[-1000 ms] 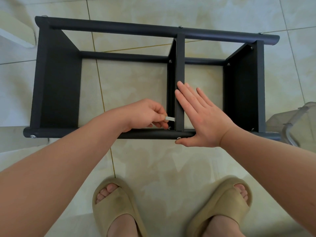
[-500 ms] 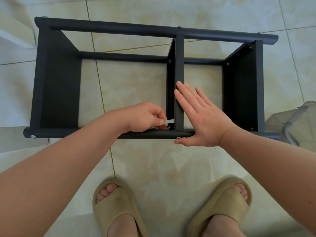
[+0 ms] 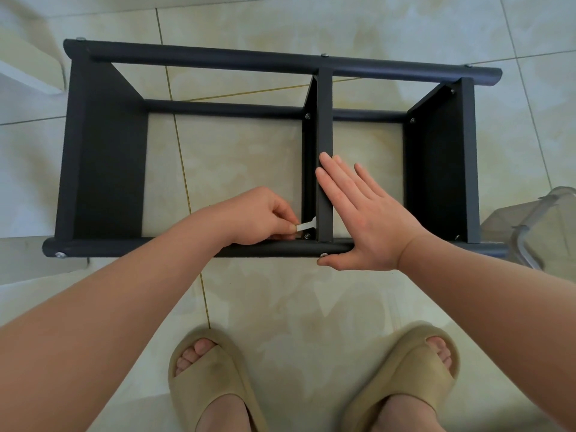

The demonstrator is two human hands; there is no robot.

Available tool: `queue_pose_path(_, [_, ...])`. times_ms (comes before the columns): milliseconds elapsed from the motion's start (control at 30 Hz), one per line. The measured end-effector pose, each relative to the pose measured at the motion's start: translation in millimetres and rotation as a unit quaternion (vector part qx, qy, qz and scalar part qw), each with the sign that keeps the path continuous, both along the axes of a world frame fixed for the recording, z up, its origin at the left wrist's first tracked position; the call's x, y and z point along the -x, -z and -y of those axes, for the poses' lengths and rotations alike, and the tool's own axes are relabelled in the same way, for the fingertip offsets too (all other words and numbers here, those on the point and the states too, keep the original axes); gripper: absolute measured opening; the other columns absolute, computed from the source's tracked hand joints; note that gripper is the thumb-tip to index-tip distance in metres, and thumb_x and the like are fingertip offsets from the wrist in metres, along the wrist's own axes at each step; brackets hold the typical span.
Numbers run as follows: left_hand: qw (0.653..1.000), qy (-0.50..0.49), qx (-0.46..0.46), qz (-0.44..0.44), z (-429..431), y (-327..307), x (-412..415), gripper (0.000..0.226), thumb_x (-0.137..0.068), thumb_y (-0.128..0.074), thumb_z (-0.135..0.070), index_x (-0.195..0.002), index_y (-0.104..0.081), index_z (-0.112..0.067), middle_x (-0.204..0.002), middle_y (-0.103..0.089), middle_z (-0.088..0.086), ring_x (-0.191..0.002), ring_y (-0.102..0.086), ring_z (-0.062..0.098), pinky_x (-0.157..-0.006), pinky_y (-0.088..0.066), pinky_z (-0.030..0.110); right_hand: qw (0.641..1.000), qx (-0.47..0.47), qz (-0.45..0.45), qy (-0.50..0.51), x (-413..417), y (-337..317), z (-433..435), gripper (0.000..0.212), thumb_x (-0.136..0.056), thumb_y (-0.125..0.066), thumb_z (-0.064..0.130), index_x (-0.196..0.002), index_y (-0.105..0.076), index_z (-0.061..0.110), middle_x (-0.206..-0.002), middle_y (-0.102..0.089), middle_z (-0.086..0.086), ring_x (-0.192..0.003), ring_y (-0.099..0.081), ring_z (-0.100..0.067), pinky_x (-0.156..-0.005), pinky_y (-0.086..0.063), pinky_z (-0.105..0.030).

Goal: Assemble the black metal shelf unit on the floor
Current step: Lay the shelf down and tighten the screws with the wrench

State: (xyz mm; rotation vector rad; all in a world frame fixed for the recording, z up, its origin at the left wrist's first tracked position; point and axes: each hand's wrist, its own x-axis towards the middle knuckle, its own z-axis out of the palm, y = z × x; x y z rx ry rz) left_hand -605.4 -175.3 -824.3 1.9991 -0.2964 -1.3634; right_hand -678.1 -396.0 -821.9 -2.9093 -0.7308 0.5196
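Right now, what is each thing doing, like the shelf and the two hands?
Shelf: lying on its side on the floor, three panels fitted.
Left hand: pinching a small flat wrench.
Wrench: tip at the near corner of the middle panel.
Right hand: open, pressed flat against the middle panel.
Sandals: on both feet.

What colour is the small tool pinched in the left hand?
White or pale silver; the tool shows best in the head view, against the black shelf.
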Motion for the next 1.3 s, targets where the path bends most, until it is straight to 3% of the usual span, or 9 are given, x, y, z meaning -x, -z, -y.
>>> queue_pose_path(67, [0.999,0.0,-0.005,0.037,0,1,-1,0.013,-0.09,-0.066,-0.015,-0.089,-0.078,-0.019,-0.084,-0.076,-0.003,-0.086,-0.07,0.017,-0.086,-0.056,0.037,1.0,0.002,-0.001,0.0,0,0,0,0.122,-0.08,-0.039,0.085,-0.161,0.003,0.004,-0.168,0.016,-0.012,-0.156,0.012,-0.027,-0.127,-0.007,-0.05])
queue_pose_path(167, [0.996,0.0,-0.008,0.091,3,0,-4,0.018,-0.089,-0.067,-0.019,-0.079,-0.071,-0.033,-0.078,-0.073,-0.013,-0.071,-0.063,-0.002,-0.067,-0.045,0.019,1.0,0.001,-0.002,0.0,0,0,0,0.122,-0.08,-0.039,0.085,-0.161,0.003,0.003,-0.168,0.015,-0.012,-0.156,0.011,-0.027,-0.127,-0.008,-0.05])
queue_pose_path(267, [0.994,-0.036,0.02,0.102,10,3,-3,0.018,-0.091,-0.068,-0.019,-0.081,-0.065,-0.034,-0.083,-0.067,-0.013,-0.078,-0.061,0.003,-0.071,-0.045,0.018,1.0,0.001,-0.004,-0.001,0,-1,0,0.121,-0.081,-0.039,0.084,-0.16,0.003,0.003,-0.168,0.015,-0.013,-0.156,0.011,-0.027,-0.127,-0.007,-0.05])
queue_pose_path(367, [0.985,-0.157,0.056,-0.034,16,4,0,0.01,-0.095,-0.064,-0.017,-0.089,-0.068,-0.024,-0.089,-0.071,-0.005,-0.09,-0.066,0.011,-0.081,-0.053,0.026,1.0,0.004,-0.006,-0.001,-1,-1,0,0.121,-0.081,-0.039,0.084,-0.16,0.003,0.003,-0.168,0.016,-0.013,-0.156,0.012,-0.028,-0.127,-0.007,-0.05])
queue_pose_path(467, [0.936,-0.274,0.086,-0.202,20,2,1,0.007,-0.099,-0.059,-0.019,-0.097,-0.065,-0.014,-0.081,-0.076,-0.004,-0.084,-0.073,0.011,-0.073,-0.057,0.026,1.0,0.002,-0.008,0.0,-1,-2,0,0.121,-0.08,-0.039,0.084,-0.16,0.002,0.002,-0.168,0.015,-0.013,-0.156,0.011,-0.028,-0.127,-0.008,-0.05])
queue_pose_path(667, [0.887,-0.358,0.102,-0.272,25,2,-2,0.007,-0.102,-0.053,-0.019,-0.101,-0.057,-0.014,-0.096,-0.072,0.007,-0.094,-0.071,0.019,-0.071,-0.056,0.028,1.0,0.001,-0.011,0.001,-1,-3,-1,0.122,-0.08,-0.039,0.084,-0.16,0.002,0.003,-0.168,0.015,-0.013,-0.156,0.01,-0.028,-0.127,-0.008,-0.05])
queue_pose_path(867, [0.943,-0.299,0.063,-0.13,30,9,2,0.01,-0.098,-0.061,-0.025,-0.098,-0.064,-0.015,-0.089,-0.07,0.001,-0.081,-0.069,0.014,-0.074,-0.052,0.028,1.0,0.002,-0.012,0.001,-1,-3,-1,0.122,-0.08,-0.041,0.084,-0.16,0.003,0.003,-0.168,0.015,-0.013,-0.156,0.011,-0.028,-0.127,-0.008,-0.05])
queue_pose_path(1033, [0.935,-0.31,0.079,-0.15,31,7,1,0.007,-0.096,-0.064,-0.027,-0.096,-0.066,-0.021,-0.084,-0.073,-0.004,-0.082,-0.071,0.012,-0.073,-0.051,0.028,1.0,-0.001,-0.008,0.001,-1,-2,0,0.122,-0.08,-0.041,0.084,-0.16,0.002,0.003,-0.168,0.014,-0.013,-0.156,0.01,-0.029,-0.127,-0.008,-0.051])
queue_pose_path(1300, [0.958,-0.245,0.043,-0.141,27,5,2,0.007,-0.095,-0.065,-0.03,-0.092,-0.067,-0.024,-0.083,-0.074,-0.007,-0.084,-0.069,0.012,-0.074,-0.047,0.03,1.0,-0.003,-0.003,0.001,0,-1,0,0.122,-0.08,-0.041,0.085,-0.161,0.002,0.003,-0.168,0.014,-0.013,-0.156,0.01,-0.028,-0.127,-0.007,-0.05])
